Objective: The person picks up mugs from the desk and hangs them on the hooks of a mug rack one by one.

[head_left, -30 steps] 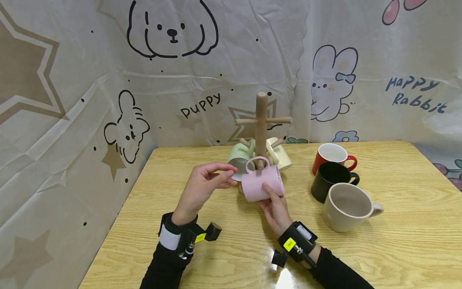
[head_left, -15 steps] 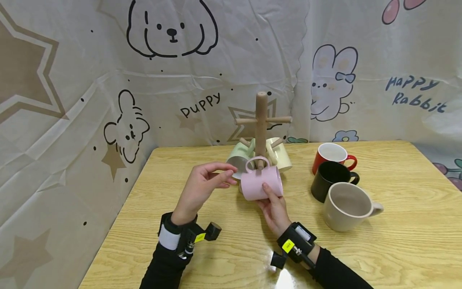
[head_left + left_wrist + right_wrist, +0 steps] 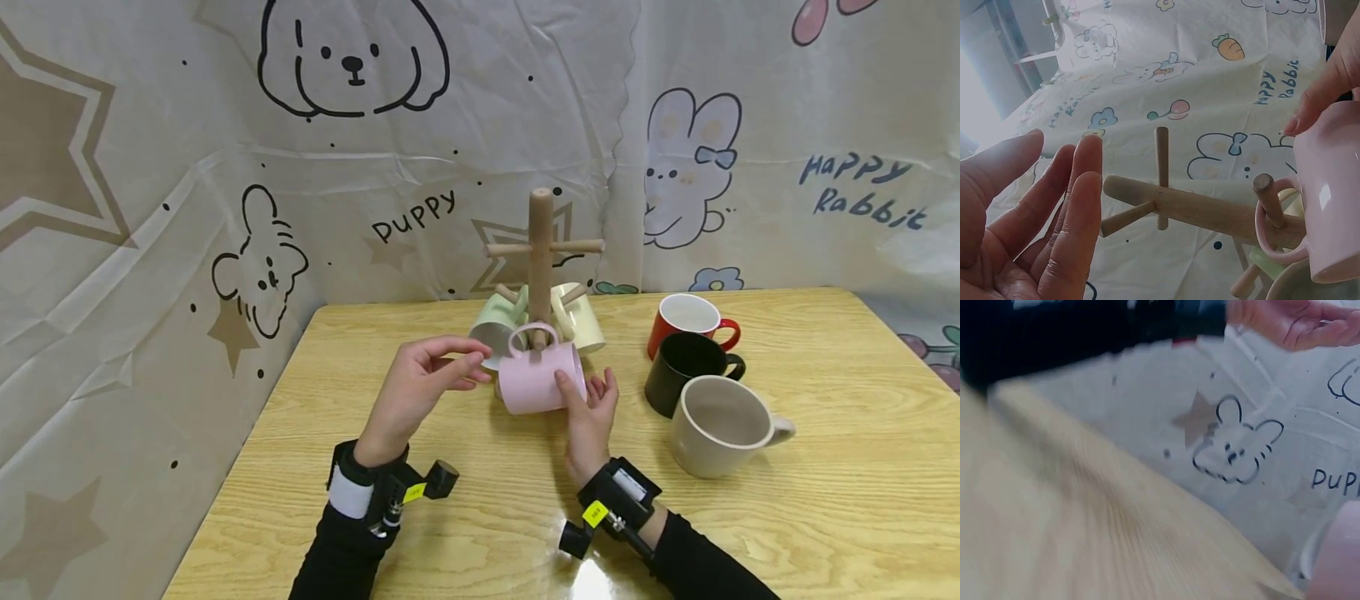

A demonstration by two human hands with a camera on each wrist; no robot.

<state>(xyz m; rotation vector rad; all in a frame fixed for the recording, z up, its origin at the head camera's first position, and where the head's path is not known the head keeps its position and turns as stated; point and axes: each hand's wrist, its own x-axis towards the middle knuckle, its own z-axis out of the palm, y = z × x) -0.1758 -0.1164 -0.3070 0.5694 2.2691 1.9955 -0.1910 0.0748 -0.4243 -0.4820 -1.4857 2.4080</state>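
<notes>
A pink mug [image 3: 532, 385] hangs by its handle from a lower front peg of the wooden mug tree [image 3: 540, 271]; in the left wrist view the peg end [image 3: 1264, 182] pokes through the handle loop. My right hand [image 3: 588, 425] is at the mug's right end, thumb at its side, the other fingers spread away from it. Just left of the mug, my left hand [image 3: 420, 387] is held in the air with loosely bent fingers, holding nothing. Behind hang a green mug [image 3: 504, 315] and a cream-yellow mug [image 3: 588, 327].
On the right of the wooden table [image 3: 315, 500] stand a red mug [image 3: 663, 333], a black mug [image 3: 667, 385] and a large beige mug [image 3: 701, 450]. Two upper pegs [image 3: 577, 247] of the tree stick out sideways. A printed cloth [image 3: 375, 167] hangs behind.
My right hand's fingers have come out from under the pink mug and spread to its right. The mug stays on the peg, and my left hand keeps its place.
</notes>
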